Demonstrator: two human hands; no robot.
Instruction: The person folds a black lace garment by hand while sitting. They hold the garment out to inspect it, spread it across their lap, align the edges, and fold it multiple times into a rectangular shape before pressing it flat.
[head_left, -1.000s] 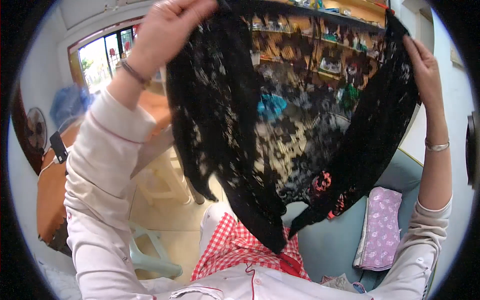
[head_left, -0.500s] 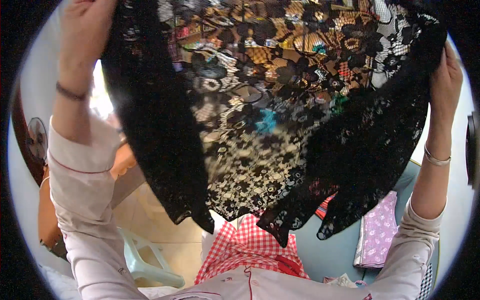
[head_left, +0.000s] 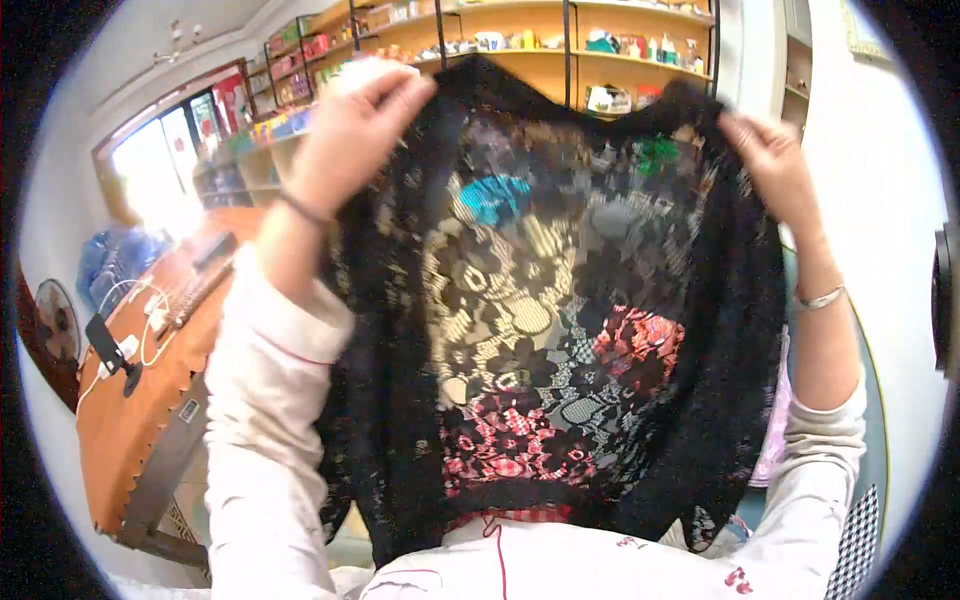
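Observation:
A sheer black lace top [head_left: 540, 350] with a floral pattern hangs spread out in front of me, its neckline edge uppermost. My left hand [head_left: 365, 125], somewhat blurred, pinches its upper left corner near the shoulder. At the upper right shoulder, my right hand [head_left: 780, 170] grips the cloth between thumb and fingers. Darker, denser cloth hangs down both sides, while the lace middle lets colours show through. The lower edge reaches down to my light-coloured shirt [head_left: 560, 560]. Red checked cloth behind the lace is only partly visible.
Wooden shelves [head_left: 520, 20] with many small items line the far wall. To the left is an orange-brown table [head_left: 150, 400] bearing a black phone holder [head_left: 115, 355] and white cables [head_left: 150, 320]. A fan [head_left: 57, 320] stands at far left. Checked cloth [head_left: 853, 540] lies at lower right.
Both hands have come lower and nearer together, bringing the top's upper edge into view. The lace now hangs down against my front, and the view has tipped up toward the shelves.

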